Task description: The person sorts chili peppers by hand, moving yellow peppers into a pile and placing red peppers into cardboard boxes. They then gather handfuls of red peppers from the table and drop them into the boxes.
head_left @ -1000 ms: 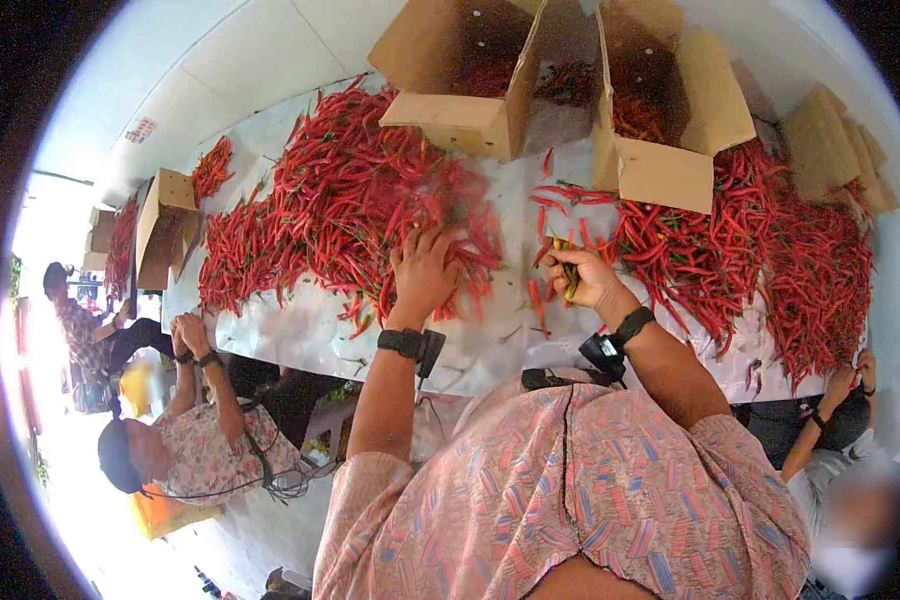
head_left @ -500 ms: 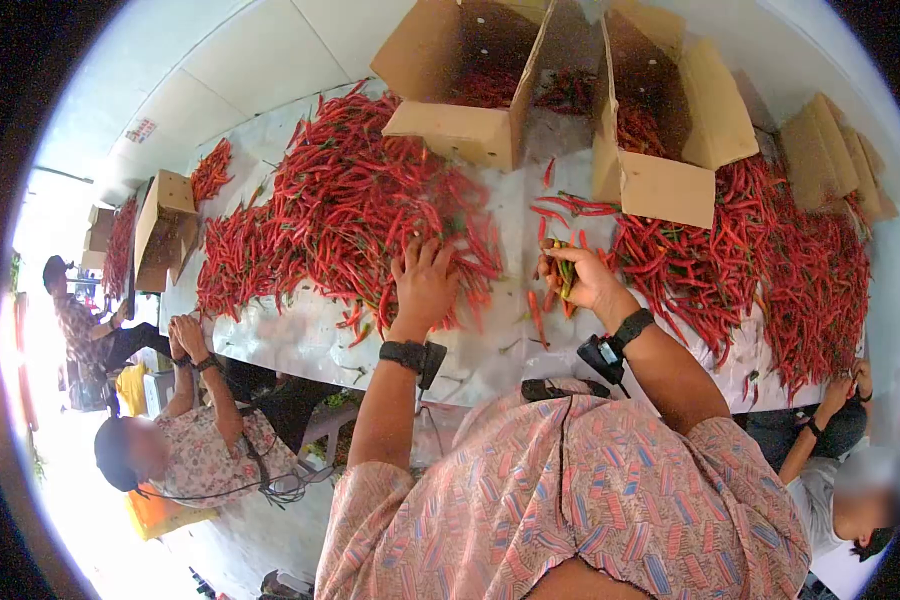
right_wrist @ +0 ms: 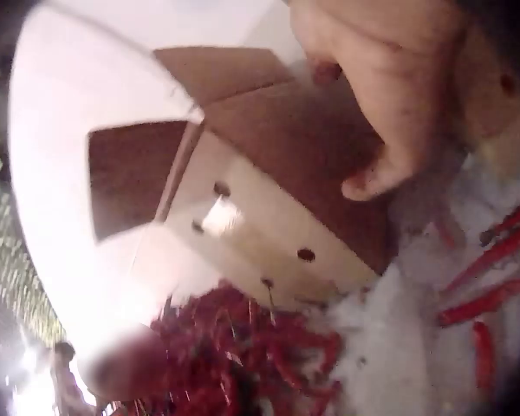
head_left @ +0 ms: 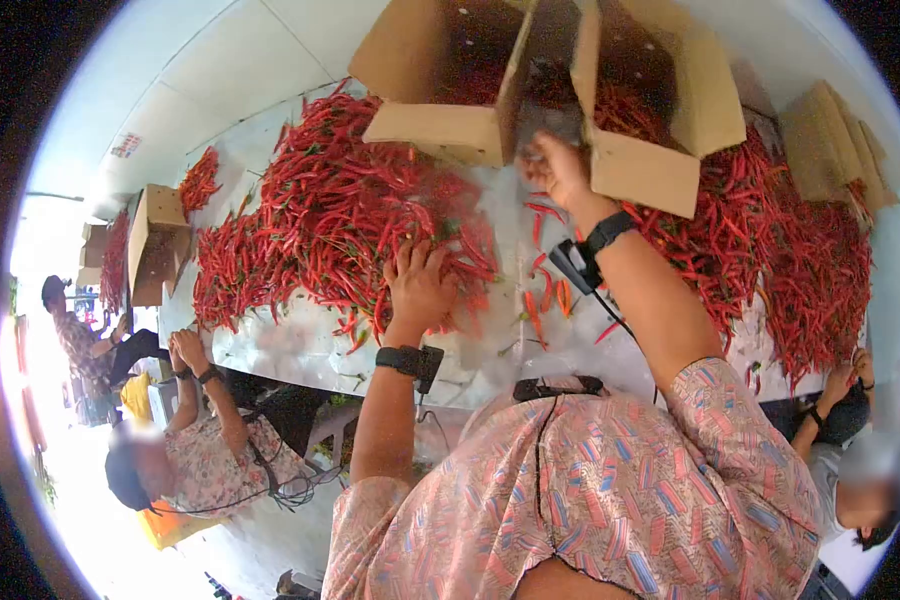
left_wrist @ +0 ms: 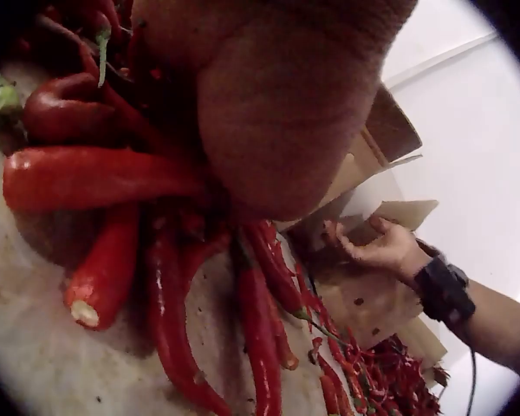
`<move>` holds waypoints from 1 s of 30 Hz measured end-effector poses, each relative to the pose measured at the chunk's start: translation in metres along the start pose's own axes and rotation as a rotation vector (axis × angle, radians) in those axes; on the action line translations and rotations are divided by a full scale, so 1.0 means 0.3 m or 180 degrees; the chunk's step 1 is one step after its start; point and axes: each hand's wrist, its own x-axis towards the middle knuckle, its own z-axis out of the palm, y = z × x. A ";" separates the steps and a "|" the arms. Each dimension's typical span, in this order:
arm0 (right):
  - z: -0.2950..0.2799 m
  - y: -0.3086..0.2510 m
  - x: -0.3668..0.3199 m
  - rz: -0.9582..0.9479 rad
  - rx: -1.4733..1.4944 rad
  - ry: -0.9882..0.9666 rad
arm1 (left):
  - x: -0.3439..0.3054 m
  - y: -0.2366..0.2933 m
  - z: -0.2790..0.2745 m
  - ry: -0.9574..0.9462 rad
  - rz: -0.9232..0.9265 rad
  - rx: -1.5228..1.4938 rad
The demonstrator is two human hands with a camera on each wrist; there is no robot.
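Note:
My left hand [head_left: 420, 285] rests on the near edge of a big heap of red chili peppers [head_left: 315, 215], its fingers spread over them. In the left wrist view several red chilies [left_wrist: 104, 176] lie beside the heel of that hand. My right hand [head_left: 558, 172] reaches over the gap between two open cardboard boxes, the left box [head_left: 435, 128] and the right box [head_left: 645, 175]. In the right wrist view this hand [right_wrist: 399, 78] has its thumb and fingers apart in front of a box wall, and no chili shows in it.
A second chili heap [head_left: 770, 260] spreads along the right of the white-covered table [head_left: 470, 355]. Loose chilies [head_left: 535, 320] lie between the heaps. Dark chilies [head_left: 550, 85] show behind the gap. One person [head_left: 210, 440] sits at left, another [head_left: 860, 490] at right.
My right hand has moved forward from the table's middle to the gap between the boxes. The greenish-red chilies it held no longer show in it. My left hand stays on the heap.

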 end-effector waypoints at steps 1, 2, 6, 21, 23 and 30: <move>0.016 -0.008 -0.067 0.0366 -0.0276 0.0051 | -0.005 0.004 -0.001 -0.0039 0.0045 -0.0046; -0.039 0.039 -0.101 0.0104 -0.0933 -0.0442 | 0.000 0.007 -0.011 -0.0025 0.0024 -0.0079; -0.179 0.003 -0.395 -0.0318 -0.3059 -0.0984 | 0.000 0.009 -0.004 -0.0050 0.0015 -0.0140; -0.598 -0.043 -0.709 -0.0589 -0.4986 0.1101 | 0.005 0.020 -0.017 -0.0668 -0.0136 0.0035; -0.526 0.008 -0.671 -0.0875 -0.4959 0.0843 | 0.014 0.016 -0.015 -0.0741 -0.0119 0.0063; -0.441 -0.062 -0.694 -0.1434 -0.4651 -0.0674 | 0.009 0.152 -0.084 -0.0631 -0.0405 0.0382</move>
